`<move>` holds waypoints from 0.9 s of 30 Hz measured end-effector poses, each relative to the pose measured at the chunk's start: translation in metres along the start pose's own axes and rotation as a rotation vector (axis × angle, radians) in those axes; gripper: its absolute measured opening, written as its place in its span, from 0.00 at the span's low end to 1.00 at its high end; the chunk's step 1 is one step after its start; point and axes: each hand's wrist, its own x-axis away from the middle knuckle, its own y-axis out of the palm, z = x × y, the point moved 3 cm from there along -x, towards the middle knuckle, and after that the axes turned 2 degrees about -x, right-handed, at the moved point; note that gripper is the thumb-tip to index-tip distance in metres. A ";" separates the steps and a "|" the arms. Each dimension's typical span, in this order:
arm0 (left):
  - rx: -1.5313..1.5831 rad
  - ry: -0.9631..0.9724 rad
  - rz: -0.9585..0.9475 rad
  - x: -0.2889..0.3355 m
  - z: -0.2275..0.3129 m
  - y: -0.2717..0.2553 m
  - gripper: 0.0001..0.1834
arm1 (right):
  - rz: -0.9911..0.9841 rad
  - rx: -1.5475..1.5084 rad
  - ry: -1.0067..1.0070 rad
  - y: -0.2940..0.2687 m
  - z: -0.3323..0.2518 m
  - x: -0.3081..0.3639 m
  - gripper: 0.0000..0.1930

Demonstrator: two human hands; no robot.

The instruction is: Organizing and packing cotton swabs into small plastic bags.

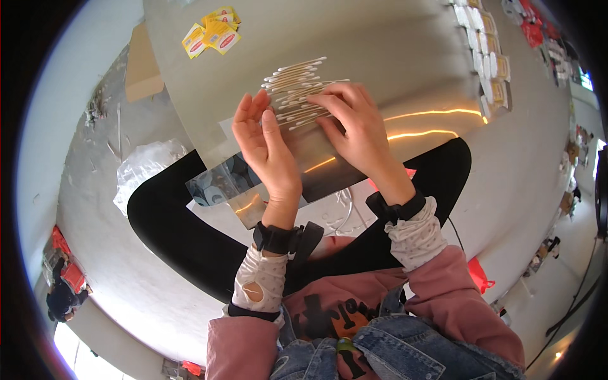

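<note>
Many white-tipped cotton swabs point(292, 77) with pale sticks lie in a loose, roughly parallel stack on the metal tabletop point(354, 44). At their left ends is my left hand point(266, 145), open and palm partly up, its fingers a little curled and holding nothing. My right hand point(358, 126) reaches over the right side of the swabs. Its index fingertip rests on the swabs and its thumb sits lower, apart from the index finger. The right ends of several swabs are hidden under this hand.
Small yellow-and-white packets point(218, 31) lie at the far left of the table. White packs point(487, 50) stand in rows along its right edge. A transparent plastic bag point(149, 168) is on the floor at left, below a cardboard piece point(142, 66). A patterned sheet point(225, 180) lies near my left wrist.
</note>
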 end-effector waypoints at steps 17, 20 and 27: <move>-1.280 0.422 -0.501 0.052 -0.013 0.017 0.50 | -0.082 0.092 -0.196 0.006 0.017 -0.037 0.10; -1.341 0.458 -0.523 0.058 -0.014 0.013 0.52 | -0.229 0.109 -0.212 0.007 0.015 -0.047 0.06; -1.352 0.488 -0.543 0.066 -0.014 0.005 0.52 | -0.403 0.175 -0.223 0.009 0.011 -0.047 0.07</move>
